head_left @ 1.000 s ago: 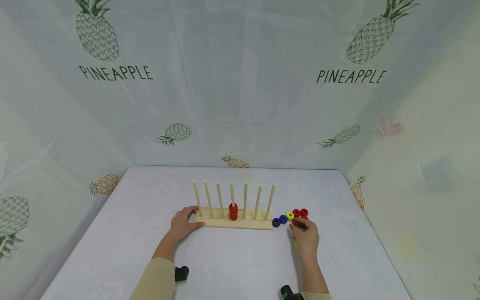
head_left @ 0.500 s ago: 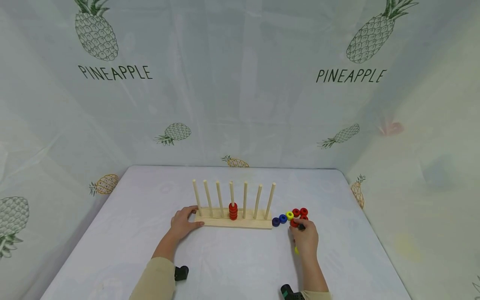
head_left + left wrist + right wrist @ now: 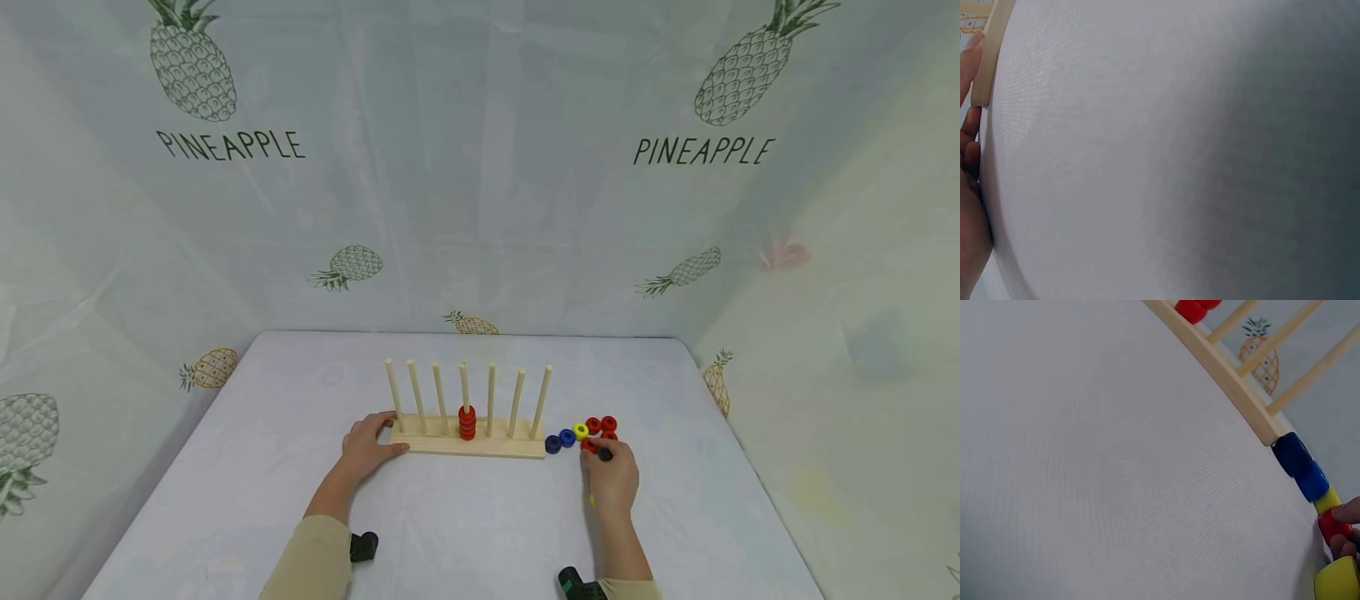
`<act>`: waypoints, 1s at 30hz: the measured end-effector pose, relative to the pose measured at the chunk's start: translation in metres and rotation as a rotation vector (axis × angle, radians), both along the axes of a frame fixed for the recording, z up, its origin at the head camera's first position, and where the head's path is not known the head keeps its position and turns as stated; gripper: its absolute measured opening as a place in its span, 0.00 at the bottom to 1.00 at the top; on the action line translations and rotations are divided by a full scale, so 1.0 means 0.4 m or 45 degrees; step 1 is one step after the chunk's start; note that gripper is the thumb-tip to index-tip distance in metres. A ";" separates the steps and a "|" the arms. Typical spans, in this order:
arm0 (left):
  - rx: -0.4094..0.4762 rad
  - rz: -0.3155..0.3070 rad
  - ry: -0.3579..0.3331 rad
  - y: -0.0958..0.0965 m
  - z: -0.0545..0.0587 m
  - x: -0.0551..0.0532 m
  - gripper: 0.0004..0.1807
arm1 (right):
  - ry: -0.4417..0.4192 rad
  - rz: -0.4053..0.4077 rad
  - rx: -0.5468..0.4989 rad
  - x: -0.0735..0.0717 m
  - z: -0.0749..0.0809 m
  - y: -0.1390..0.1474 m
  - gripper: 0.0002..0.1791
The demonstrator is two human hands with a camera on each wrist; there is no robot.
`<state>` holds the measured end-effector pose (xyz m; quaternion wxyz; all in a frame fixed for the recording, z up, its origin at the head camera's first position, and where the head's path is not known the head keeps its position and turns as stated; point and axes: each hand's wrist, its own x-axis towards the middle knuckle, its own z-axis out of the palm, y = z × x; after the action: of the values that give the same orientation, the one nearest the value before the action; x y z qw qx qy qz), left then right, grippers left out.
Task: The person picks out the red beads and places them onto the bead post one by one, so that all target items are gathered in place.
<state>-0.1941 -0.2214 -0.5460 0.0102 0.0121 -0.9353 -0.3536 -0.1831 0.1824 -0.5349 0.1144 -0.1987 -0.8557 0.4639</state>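
A wooden peg stand point(image 3: 468, 447) with several upright pegs sits mid-table, and red beads point(image 3: 467, 423) are stacked on its middle peg. My left hand point(image 3: 366, 447) grips the stand's left end, thumb along the front edge; in the left wrist view its fingers touch the wooden base point(image 3: 988, 69). To the right of the stand, my right hand point(image 3: 615, 479) pinches a red bead point(image 3: 1332, 526) among the loose ones. A black bead-like piece point(image 3: 604, 454) shows by its fingers. Close to that hand is a yellow bead point(image 3: 1337, 580), partly cut off by the frame edge.
Two blue beads point(image 3: 560, 441) and another yellow bead point(image 3: 581, 431) lie in a line from the stand's right end. More red beads point(image 3: 602, 424) lie behind the right hand. The white table point(image 3: 450, 533) ends at a pineapple-printed cloth point(image 3: 480, 208).
My right hand has shifted only slightly, and the red bead at its fingertips has come a little left. My left hand and the stand have stayed put.
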 end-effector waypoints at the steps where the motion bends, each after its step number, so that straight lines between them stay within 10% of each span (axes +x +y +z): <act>1: 0.003 -0.002 0.001 0.000 0.000 0.000 0.37 | -0.004 -0.002 -0.004 0.000 0.000 0.000 0.11; 30: -0.005 -0.004 -0.020 -0.002 -0.004 -0.003 0.37 | -0.178 0.098 0.012 -0.017 0.028 0.026 0.14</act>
<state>-0.1952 -0.2222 -0.5474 0.0023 0.0135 -0.9361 -0.3516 -0.1897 0.1928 -0.5236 0.0375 -0.1969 -0.8708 0.4489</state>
